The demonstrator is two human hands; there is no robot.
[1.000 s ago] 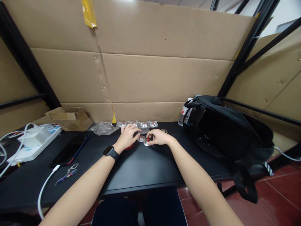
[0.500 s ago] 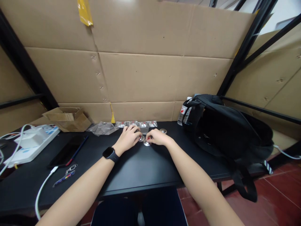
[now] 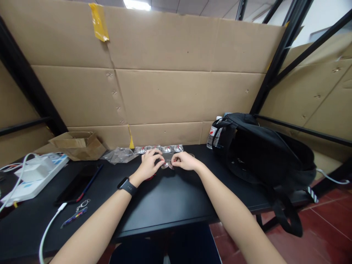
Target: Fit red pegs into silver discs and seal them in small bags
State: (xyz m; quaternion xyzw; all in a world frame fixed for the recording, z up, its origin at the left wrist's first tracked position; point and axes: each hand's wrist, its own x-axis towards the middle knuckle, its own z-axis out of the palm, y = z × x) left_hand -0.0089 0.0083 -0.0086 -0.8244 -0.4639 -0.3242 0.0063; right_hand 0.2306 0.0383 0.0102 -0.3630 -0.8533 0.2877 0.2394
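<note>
Discs [image 3: 166,166] sit between left hand [image 3: 150,163] and right hand [image 3: 185,161], each grip pinched together on one; four wrapped discs [image 3: 167,149] line the table's [image 3: 170,200] far side.

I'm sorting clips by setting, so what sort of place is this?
Probably a makeshift desk nook, though the wider building is unclear: cardboard panels wall off the black tabletop, black metal posts frame it, and a power strip lies at the left.

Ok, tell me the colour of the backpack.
The backpack is black, seen best in the head view.
</note>
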